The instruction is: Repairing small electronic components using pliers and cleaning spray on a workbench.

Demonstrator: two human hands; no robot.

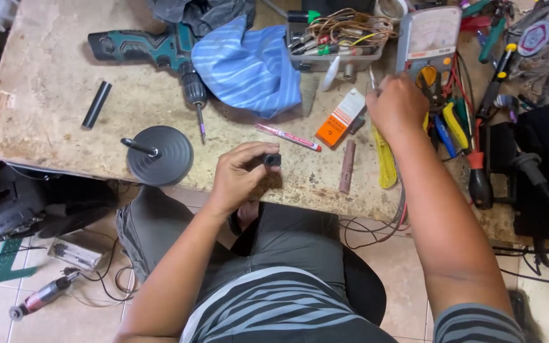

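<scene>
The left hand [239, 174] is pinching a small black cylinder [272, 159], axis running 9-to-3; the right hand [396, 105], at 2 o'clock from it, is gripping a thin metal tool [372, 79].

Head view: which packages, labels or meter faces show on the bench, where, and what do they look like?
Small carton: flat on the bench left of the right hand, rectangular, orange with a white end.
Analog multimeter: top right, just beyond the right hand, pale dial face over a yellow knob.
Round label: far top right, white and reddish, among tools.
</scene>
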